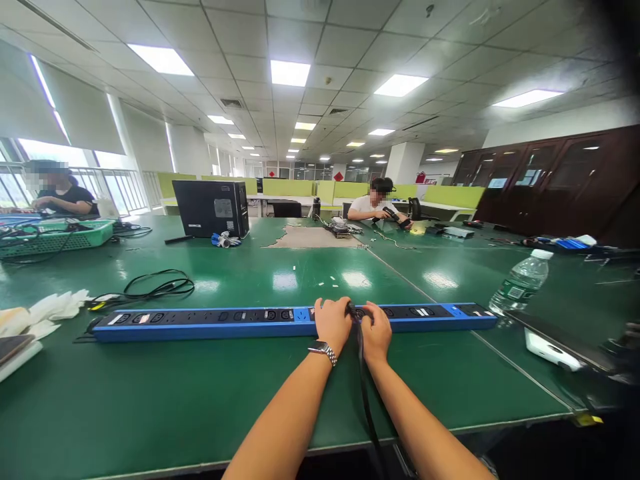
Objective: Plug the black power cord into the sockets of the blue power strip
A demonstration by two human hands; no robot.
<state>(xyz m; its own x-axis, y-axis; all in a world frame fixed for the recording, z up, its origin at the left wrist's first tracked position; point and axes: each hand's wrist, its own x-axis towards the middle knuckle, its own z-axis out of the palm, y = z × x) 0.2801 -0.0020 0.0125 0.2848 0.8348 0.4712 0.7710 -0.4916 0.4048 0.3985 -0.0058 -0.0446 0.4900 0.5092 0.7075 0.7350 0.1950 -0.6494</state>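
Observation:
A long blue power strip [210, 319] with black sockets lies across the green table [200, 393] in front of me. My left hand [331, 323], with a metal watch on the wrist, rests curled on the strip near its middle. My right hand [375, 331] is beside it, fingers closed round a black plug [353, 311] seated in the strip. The plug's black cable [365, 393] runs back toward me between my forearms and drops over the table's front edge.
A water bottle [520, 283] stands right of the strip, a white device [550, 350] and dark slab nearer the right edge. Coiled black cable [155, 289] and white cloths [50, 308] lie left. A black computer case [210, 208] stands behind. One person sits far left, another beyond.

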